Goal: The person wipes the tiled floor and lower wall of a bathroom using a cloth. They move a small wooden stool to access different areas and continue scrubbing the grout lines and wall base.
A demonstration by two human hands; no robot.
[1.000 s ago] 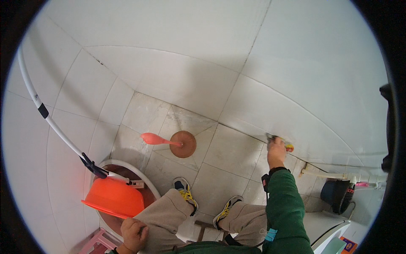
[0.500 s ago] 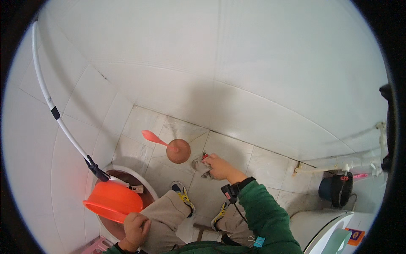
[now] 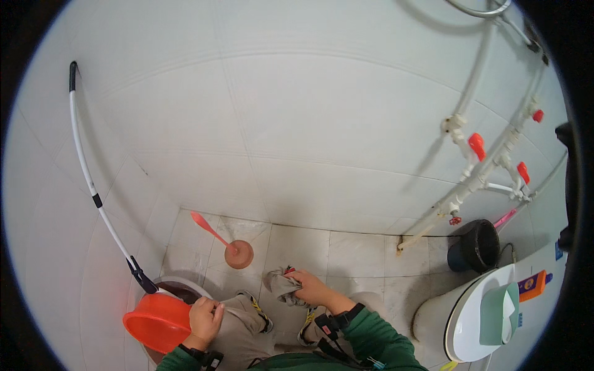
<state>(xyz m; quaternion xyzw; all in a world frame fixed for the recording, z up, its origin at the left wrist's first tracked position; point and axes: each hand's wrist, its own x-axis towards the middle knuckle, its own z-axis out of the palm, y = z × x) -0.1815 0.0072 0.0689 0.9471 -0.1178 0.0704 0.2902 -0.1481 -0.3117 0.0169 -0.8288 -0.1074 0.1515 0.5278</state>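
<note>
My right hand is closed around a crumpled grey cloth, held out in front of my knees. A small bit of red shows at the top of the cloth; I cannot make out what it is. My left hand grips the near right rim of an orange-red plastic basin. The basin is tilted over a round white tub at the left. Standing on the tiles beyond the cloth is a plunger with a brown rubber cup and a pink-red handle leaning left.
A long white-handled mop leans on the left wall, its lower end at the tub. White pipes with red valve handles run along the right wall. A dark bucket, a white toilet and an orange bottle are at the right.
The view has tilted up and right, bringing the pipes in. My right hand has drawn the cloth back toward me and up. My left hand stays by the basin's rim.
</note>
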